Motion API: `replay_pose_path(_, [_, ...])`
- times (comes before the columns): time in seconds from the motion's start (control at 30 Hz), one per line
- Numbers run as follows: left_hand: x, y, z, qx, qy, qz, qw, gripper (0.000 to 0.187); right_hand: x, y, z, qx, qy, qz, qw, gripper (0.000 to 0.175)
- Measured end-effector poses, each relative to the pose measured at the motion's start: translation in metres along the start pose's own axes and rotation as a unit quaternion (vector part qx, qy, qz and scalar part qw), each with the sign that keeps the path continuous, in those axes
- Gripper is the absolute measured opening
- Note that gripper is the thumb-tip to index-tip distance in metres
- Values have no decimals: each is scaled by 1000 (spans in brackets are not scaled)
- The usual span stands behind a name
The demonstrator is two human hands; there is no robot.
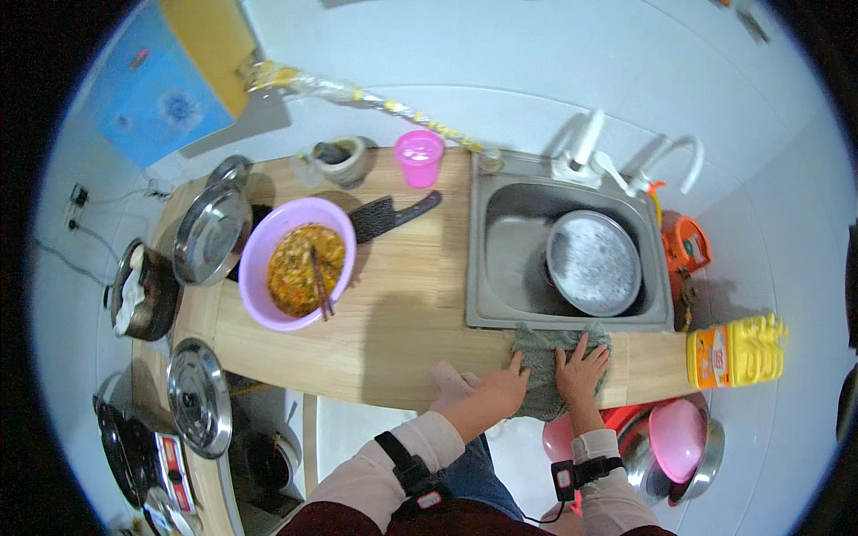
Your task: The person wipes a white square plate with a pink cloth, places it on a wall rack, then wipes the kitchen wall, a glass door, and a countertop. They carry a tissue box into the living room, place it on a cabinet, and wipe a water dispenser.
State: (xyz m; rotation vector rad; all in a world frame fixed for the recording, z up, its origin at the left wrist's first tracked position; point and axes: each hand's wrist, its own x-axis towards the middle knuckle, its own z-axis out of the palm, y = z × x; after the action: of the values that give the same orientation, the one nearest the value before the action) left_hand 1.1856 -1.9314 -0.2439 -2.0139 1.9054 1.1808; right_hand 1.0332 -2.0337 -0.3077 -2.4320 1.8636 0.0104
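A grey-green cloth [546,385] lies spread over the front edge of the wooden counter, against the sink's front rim. My right hand [582,372] rests flat on its right part with the fingers spread. At the cloth's left edge, my left hand [499,395] touches it with the fingertips; a pale pinkish item [450,383], not clearly made out, shows beside that wrist. Behind the cloth is the steel sink [513,268], holding a round metal basin [593,262] of foamy water.
Left on the counter are a purple bowl [251,275] of food with chopsticks, a cleaver [395,216], a pink cup [421,161], a stone mortar [348,167] and a steel pan [213,234]. A yellow jug [737,353] stands right; pink basins [678,439] sit below.
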Motion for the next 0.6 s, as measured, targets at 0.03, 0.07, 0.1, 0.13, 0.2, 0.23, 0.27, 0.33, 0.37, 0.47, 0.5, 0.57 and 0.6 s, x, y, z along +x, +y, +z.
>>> replay_pose_path(0.03, [-3,-4,0,13,4,-4,1000,55,-2,-6,3,-21,8,-20,1000,74])
replay_pose_path(0.07, [-6,-9,-1,35,4,3,999,54,-6,-13,6,-17,28,-55,998,75])
replay_pose_path(0.1, [-11,-17,-3,-10,8,-23,1000,55,-11,-22,10,-17,28,-81,996,75])
replay_pose_path(0.13, [-19,-29,-5,-47,7,-38,998,56,-17,-32,12,-24,14,-98,995,76])
replay_pose_path(0.2, [-44,-54,-9,-68,9,-65,995,58,-34,-58,14,0,6,-185,983,76])
replay_pose_path(0.23, [-61,-69,-11,-53,11,-79,995,59,-41,-74,12,10,-4,-224,974,76])
replay_pose_path(0.27, [-77,-84,-13,-37,18,-99,994,60,-45,-90,11,32,-4,-272,962,76])
replay_pose_path(0.33, [-102,-107,-17,-56,14,-178,982,61,-54,-126,5,79,-6,-369,926,76])
replay_pose_path(0.37, [-113,-117,-17,-54,12,-216,975,62,-58,-143,3,85,2,-375,923,75])
replay_pose_path(0.47, [-135,-149,-16,-134,49,-233,962,59,-71,-180,-1,87,39,-391,916,73])
replay_pose_path(0.5, [-138,-155,-14,-145,72,-241,957,58,-68,-188,-1,95,13,-415,905,72])
replay_pose_path(0.57, [-143,-164,-6,-142,88,-256,952,55,-60,-201,6,119,11,-488,864,71])
replay_pose_path(0.6, [-142,-166,-2,-154,121,-256,947,54,-51,-206,10,116,-9,-483,868,69])
